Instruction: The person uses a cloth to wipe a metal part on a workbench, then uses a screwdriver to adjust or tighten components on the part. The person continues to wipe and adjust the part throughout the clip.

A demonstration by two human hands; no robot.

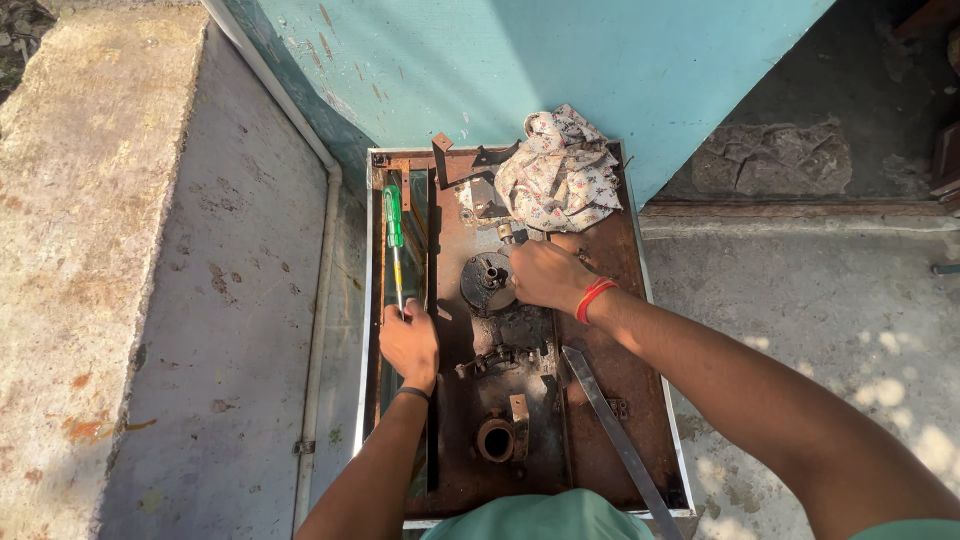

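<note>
Left hand [410,343]: fingers curled on the green screwdriver's [394,232] tip end.
Right hand [545,273]: fingers closed at the round burner part [486,281] (grip hidden).
Surface: rusty stove base [620,370], concrete floor [830,300], teal wall [560,60].

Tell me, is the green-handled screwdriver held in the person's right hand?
No, the green-handled screwdriver lies by the left hand, while the right hand rests at the round rusty metal part.

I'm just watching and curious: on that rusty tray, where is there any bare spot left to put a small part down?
The barest patch of the rusty tray lies along its right edge, between the right hand and the slanting metal strip. The middle is crowded with the round fitting and ring; the cloth fills the top, and the screwdriver and left hand the left channel.
</note>
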